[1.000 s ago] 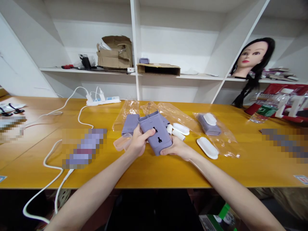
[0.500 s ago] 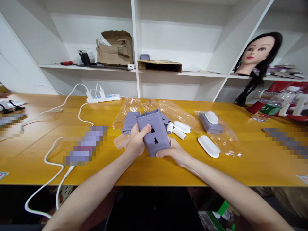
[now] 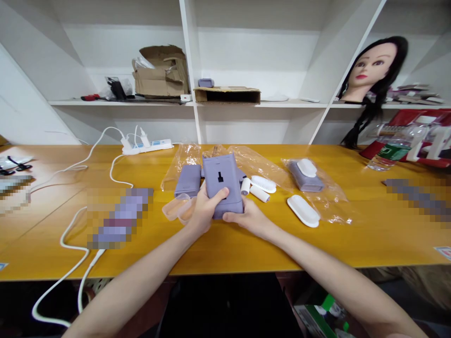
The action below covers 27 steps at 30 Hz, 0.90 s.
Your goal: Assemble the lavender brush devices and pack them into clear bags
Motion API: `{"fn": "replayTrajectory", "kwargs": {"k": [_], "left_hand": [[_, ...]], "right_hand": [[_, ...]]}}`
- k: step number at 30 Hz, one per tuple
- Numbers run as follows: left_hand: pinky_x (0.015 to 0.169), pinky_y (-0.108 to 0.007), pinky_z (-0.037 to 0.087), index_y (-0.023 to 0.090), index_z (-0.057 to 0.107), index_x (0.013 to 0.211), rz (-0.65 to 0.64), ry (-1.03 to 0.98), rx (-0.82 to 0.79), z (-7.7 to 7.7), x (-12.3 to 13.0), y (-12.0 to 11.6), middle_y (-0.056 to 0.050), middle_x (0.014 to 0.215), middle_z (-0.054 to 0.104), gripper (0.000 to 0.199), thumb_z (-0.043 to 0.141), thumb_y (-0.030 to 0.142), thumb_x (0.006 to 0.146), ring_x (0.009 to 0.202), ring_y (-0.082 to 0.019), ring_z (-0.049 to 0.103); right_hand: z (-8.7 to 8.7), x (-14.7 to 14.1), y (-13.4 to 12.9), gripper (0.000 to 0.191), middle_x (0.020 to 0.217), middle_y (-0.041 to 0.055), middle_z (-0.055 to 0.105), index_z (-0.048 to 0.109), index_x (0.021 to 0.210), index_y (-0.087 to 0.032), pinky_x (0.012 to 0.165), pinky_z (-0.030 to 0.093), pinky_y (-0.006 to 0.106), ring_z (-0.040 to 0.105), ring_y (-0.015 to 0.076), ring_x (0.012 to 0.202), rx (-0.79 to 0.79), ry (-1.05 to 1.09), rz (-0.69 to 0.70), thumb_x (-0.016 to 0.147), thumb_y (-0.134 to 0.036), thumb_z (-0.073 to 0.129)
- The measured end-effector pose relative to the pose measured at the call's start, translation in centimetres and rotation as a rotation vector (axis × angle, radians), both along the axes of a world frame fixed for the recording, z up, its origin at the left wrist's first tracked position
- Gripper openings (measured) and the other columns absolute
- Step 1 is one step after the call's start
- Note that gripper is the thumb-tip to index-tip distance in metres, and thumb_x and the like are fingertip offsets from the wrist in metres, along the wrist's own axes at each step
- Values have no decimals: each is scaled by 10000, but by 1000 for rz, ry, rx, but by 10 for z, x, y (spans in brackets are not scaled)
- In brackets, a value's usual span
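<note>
A purple plastic case (image 3: 222, 174) with black T-shaped slots is held up in both hands above the table. My left hand (image 3: 207, 206) grips its left side, thumb across the front over the lower slot. My right hand (image 3: 252, 219) grips the lower right corner. Behind the case lie a second purple case (image 3: 188, 180), two white rollers (image 3: 260, 193) and a white brush (image 3: 264, 184). Clear plastic cups (image 3: 176, 206) lie left of my left hand. To the right are a white oval tray (image 3: 303, 211) and another purple case (image 3: 306, 180) with a white oval piece on it.
Clear plastic bags (image 3: 259, 162) spread over the wooden table (image 3: 268, 253). A white power strip (image 3: 148, 146) with cables stands at the back left. White shelves hold cardboard boxes (image 3: 227, 96) and a mannequin head (image 3: 373, 70). A water bottle (image 3: 389, 152) stands at the right.
The case has turned more upright in my hands, and my left thumb now covers the lower slot. The whole view has shifted slightly. Both hands keep hold of the case.
</note>
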<state>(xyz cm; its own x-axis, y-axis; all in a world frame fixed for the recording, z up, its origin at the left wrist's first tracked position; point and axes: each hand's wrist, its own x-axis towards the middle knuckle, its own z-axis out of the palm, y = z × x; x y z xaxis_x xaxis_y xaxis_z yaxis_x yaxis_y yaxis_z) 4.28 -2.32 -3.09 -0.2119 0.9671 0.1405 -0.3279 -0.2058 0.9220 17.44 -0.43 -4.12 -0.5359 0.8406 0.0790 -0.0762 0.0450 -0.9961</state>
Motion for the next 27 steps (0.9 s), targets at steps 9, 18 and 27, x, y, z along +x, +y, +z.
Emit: {"fn": "replayTrajectory", "kwargs": {"k": [9, 18, 27], "left_hand": [[824, -336, 501, 178, 581, 1097, 43, -22, 44, -9, 8, 1, -81, 1046, 680, 501, 733, 364, 657, 926, -209, 640], [843, -337, 500, 182, 551, 1124, 47, -50, 19, -8, 10, 1, -86, 1086, 662, 516, 721, 377, 677, 956, -206, 630], [794, -335, 509, 161, 591, 1021, 100, -63, 51, -5, 5, 6, -72, 983, 671, 479, 746, 402, 637, 872, -198, 630]], "right_hand": [[5, -2, -7, 284, 618, -52, 586, 608, 780, -184, 552, 394, 242, 484, 100, 555, -131, 48, -78, 525, -132, 719], [2, -2, -5, 283, 641, -45, 595, 622, 781, -178, 613, 410, 248, 503, 102, 599, -179, 125, -74, 519, -142, 722], [11, -10, -12, 308, 641, -47, 605, 622, 768, -175, 615, 391, 241, 514, 105, 621, -280, 203, -87, 485, -93, 713]]}}
